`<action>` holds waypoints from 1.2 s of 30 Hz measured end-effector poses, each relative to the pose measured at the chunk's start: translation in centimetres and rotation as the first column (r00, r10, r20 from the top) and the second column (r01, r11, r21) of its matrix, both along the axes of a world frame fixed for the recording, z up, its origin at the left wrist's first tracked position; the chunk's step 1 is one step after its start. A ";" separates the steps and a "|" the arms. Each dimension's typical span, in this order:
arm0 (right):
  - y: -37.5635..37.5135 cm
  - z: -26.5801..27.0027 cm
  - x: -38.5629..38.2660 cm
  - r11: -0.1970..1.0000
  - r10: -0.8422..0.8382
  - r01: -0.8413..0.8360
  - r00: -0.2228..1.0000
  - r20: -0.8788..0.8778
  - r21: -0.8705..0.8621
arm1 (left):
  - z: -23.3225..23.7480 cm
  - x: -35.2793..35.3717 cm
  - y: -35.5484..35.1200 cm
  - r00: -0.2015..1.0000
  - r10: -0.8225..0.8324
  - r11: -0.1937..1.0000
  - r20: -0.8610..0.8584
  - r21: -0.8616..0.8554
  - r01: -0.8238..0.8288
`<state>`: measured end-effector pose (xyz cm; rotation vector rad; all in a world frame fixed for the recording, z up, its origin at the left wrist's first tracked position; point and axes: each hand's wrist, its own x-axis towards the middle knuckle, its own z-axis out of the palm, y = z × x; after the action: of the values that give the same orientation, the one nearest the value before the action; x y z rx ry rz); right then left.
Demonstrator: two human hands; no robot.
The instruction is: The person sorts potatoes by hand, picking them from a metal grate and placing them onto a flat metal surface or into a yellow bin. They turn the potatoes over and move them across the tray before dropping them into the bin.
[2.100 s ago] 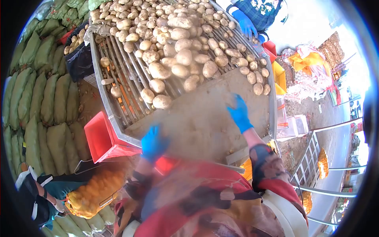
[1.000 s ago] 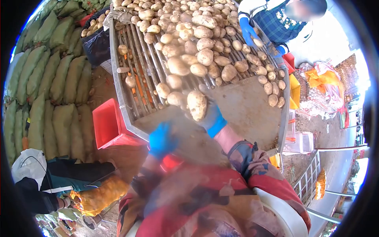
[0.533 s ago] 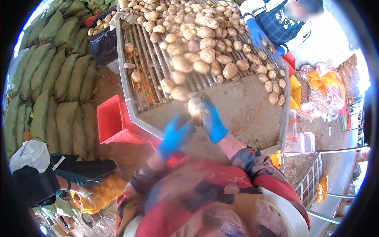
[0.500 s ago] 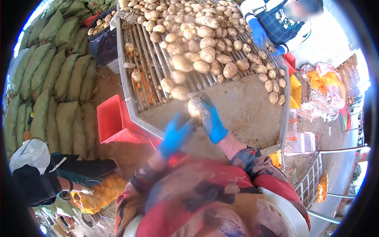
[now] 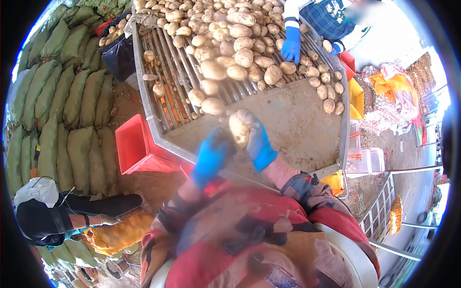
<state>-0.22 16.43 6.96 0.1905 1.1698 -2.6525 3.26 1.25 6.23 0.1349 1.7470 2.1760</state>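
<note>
My right hand (image 5: 259,140), in a blue glove with a dirty grey palm, is wrapped round a large pale potato (image 5: 238,128) above the bare metal end of the sorting table (image 5: 293,117). To its left, my left hand (image 5: 214,152) wears a matching glove and is apart from the potato. Motion blurs its fingers, which look bent, and I cannot make out whether anything is in them. Past my hands, many loose potatoes (image 5: 272,75) lie on the metal bars (image 5: 173,79) of the table.
A red bin (image 5: 132,146) stands against the table's left side, a yellow bin (image 5: 356,98) at its right. Across the table, a co-worker's gloved hand (image 5: 291,47) touches potatoes. At lower left, another person handles an orange sack (image 5: 117,234). Green sacks (image 5: 84,98) are stacked left.
My right hand has turned the potato, so more of its pale side shows. The left hand has drawn slightly away from it. The co-worker's hand has reached in over the potatoes.
</note>
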 end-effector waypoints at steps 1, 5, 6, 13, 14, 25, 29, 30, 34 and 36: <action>0.3 0.2 -0.1 0.996 -0.014 0.020 0.998 0.067 -0.092 | 0.8 0.1 0.0 1.000 -0.005 0.999 0.005 -0.040 0.005; 0.4 0.5 0.5 0.994 -0.036 0.053 0.986 -0.164 0.099 | 1.2 0.7 0.7 1.000 -0.018 0.996 -0.022 -0.086 0.016; 0.4 0.3 0.5 0.987 -0.027 0.057 0.980 -0.197 0.151 | 0.9 0.9 0.8 0.999 -0.016 0.997 -0.040 -0.071 0.013; -0.2 -2.1 1.5 0.979 0.056 -0.013 0.977 -0.207 0.205 | 0.5 2.0 1.5 0.998 0.022 0.977 0.063 -0.215 -0.008; -0.1 -2.2 1.4 0.981 0.057 -0.017 0.976 -0.209 0.192 | 0.5 2.1 1.6 0.996 0.041 0.978 0.078 -0.209 -0.024; 0.1 -3.2 3.4 0.978 -0.004 0.056 0.967 -0.255 0.199 | -3.9 1.9 1.1 0.927 0.047 0.743 -0.373 -0.606 -0.282; 2.4 -6.3 2.1 0.996 0.072 -0.074 0.996 -0.046 -0.041 | -4.6 1.0 0.5 0.920 0.000 0.785 -0.392 -0.569 -0.243; 2.9 -4.2 1.8 0.994 0.085 -0.081 0.994 0.065 -0.067 | -4.3 0.9 0.8 0.889 0.040 0.763 -0.457 -0.560 -0.323; 3.9 -3.9 1.2 0.977 0.024 0.039 0.956 0.292 -0.208 | -3.4 1.6 1.8 0.811 0.054 0.718 -0.582 -0.542 -0.437; 3.7 -4.7 1.2 0.941 -0.030 0.144 0.937 0.349 -0.307 | -3.1 2.2 2.4 0.823 -0.027 0.720 -0.567 -0.582 -0.377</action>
<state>1.02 20.11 2.22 0.6241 0.6132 -2.6954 5.50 3.62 3.11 0.4415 2.8928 1.5222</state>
